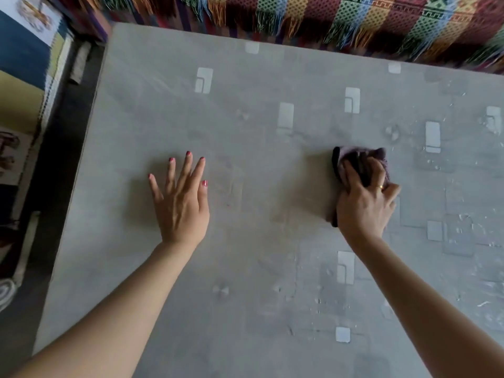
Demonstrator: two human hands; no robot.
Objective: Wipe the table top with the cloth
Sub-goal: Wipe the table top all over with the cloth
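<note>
1. The dark purple, bunched fabric cloth [360,165] lies on the right-centre of the grey patterned desk [245,241], crumpled into a lump with a darker fold along its left edge.
2. The right hand [365,203], wearing a gold ring, grasps the cloth with fingers curled over it, pressing it onto the desk.
3. The left hand [180,200] rests flat on the desk, fingers straight and spread, well apart from the cloth.
4. Bare desk surface stretches on all sides of the cloth; the desk's left edge meets a dark floor strip, and its far edge runs under a multicoloured fringed woven textile [354,20].
5. The right hand hides most of the cloth; the desk's right and near edges are cut off.
</note>
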